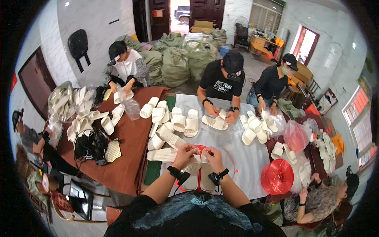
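Note:
A pair of off-white slippers [192,179] lies in front of me at the table's near edge. Red plastic string [200,176] runs down between the two slippers and shows along their lower edge. At their far end, my left hand [187,155] and my right hand [212,159] are close together, fingers pinched. A piece of the red string arcs between them, and both hands appear to grip it, though the thin ends are hard to see. Each wrist wears a dark strapped device. To the left of my left hand lies a single off-white slipper [162,155].
More slippers [178,119] cluster to the left on the white-covered table [237,158]. A red string spool [277,177] stands at right. Across from me a person [221,81] handles a slipper; others work around the tables. Large green sacks [175,65] stand behind.

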`<state>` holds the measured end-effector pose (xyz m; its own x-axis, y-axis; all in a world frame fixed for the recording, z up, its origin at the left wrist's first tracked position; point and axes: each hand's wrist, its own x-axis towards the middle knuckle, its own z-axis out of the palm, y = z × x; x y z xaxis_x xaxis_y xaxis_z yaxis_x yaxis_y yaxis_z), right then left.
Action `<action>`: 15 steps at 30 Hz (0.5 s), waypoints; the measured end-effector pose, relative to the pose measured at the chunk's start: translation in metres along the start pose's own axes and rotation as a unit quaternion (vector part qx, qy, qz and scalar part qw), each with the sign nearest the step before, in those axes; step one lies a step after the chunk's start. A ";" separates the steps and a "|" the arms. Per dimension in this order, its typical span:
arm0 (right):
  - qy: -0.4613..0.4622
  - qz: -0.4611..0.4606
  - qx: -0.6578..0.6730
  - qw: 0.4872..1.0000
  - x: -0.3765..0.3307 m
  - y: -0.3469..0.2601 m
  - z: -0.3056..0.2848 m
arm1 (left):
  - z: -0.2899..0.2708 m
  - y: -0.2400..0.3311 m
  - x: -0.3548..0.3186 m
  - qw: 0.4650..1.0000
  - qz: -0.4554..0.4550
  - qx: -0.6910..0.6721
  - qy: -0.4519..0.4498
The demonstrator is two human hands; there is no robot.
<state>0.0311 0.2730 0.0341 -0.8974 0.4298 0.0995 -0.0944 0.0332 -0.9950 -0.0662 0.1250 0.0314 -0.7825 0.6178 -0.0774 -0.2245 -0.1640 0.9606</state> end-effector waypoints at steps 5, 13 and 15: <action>0.001 -0.029 -0.047 0.998 0.000 -0.001 -0.003 | 0.005 0.000 0.002 0.999 -0.008 0.033 -0.022; 0.001 -0.015 -0.009 1.000 0.000 0.001 -0.005 | 0.009 0.010 -0.003 0.999 -0.031 0.019 -0.007; 0.000 -0.012 -0.013 1.000 0.001 0.003 -0.006 | 0.009 0.009 -0.003 0.999 -0.029 0.019 -0.012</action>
<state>0.0326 0.2785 0.0307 -0.8948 0.4293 0.1229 -0.1046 0.0662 -0.9923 -0.0604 0.1282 0.0432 -0.7541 0.6444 -0.1268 -0.2466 -0.0990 0.9640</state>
